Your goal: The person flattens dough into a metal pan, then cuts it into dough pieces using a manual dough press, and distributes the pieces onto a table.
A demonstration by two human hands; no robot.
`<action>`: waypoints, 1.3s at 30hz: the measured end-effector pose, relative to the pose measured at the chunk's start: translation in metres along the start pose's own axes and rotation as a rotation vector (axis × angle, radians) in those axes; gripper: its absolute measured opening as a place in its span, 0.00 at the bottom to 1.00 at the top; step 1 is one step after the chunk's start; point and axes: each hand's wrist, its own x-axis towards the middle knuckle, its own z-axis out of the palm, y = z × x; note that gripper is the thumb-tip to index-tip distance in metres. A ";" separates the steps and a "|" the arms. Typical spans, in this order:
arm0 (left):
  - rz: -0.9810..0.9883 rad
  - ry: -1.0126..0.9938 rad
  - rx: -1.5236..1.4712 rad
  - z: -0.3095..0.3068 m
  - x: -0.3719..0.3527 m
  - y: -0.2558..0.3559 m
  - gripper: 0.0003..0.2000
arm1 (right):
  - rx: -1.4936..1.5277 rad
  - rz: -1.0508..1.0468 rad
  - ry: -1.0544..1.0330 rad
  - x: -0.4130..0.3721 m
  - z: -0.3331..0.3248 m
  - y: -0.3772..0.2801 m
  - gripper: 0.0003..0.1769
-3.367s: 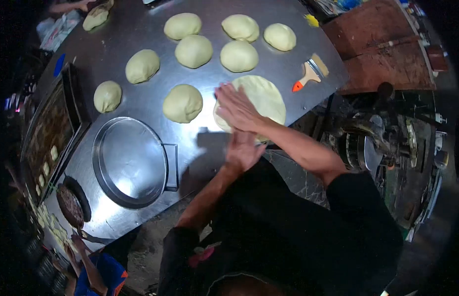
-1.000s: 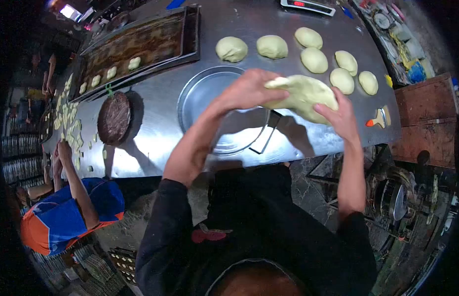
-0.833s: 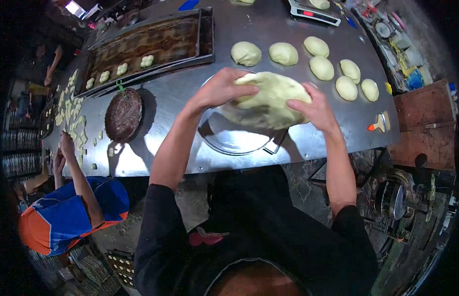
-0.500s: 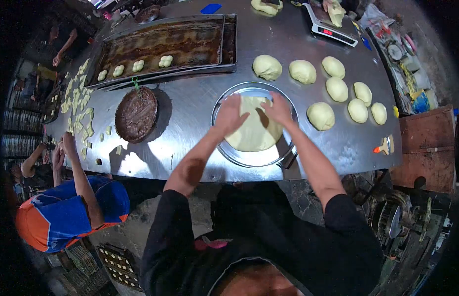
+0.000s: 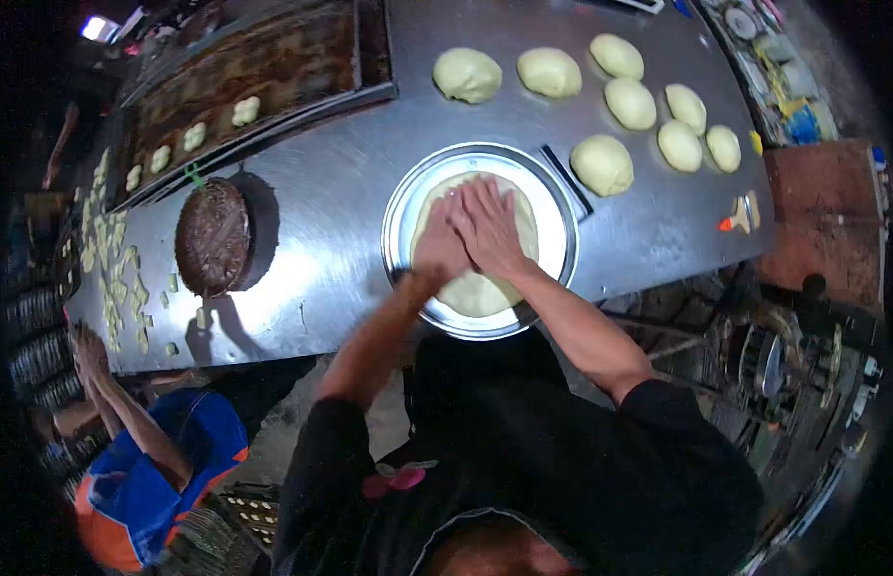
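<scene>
A flattened round of pale dough lies in a round metal tray near the front edge of the steel table. My left hand presses on the dough, its fingers pointing up and partly blurred. My right hand lies flat beside and partly over it, fingers spread on the dough. A thin dark bar rests against the tray's right side. Several smooth dough balls, one of them nearest the tray, sit on the table to the right.
A brown bowl of dark filling stands left of the tray, behind it a large baking pan with small dough pieces. Cut dough pieces lie far left, near a person in blue and orange. A scraper lies at right.
My hands have come together over the middle of the dough from its two sides. The dough looks rounder. The camera view has shifted, and a dark bar now shows right of the tray.
</scene>
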 end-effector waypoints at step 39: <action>-0.227 -0.080 -0.076 -0.012 -0.011 0.015 0.34 | 0.280 0.110 -0.121 -0.002 -0.036 0.048 0.40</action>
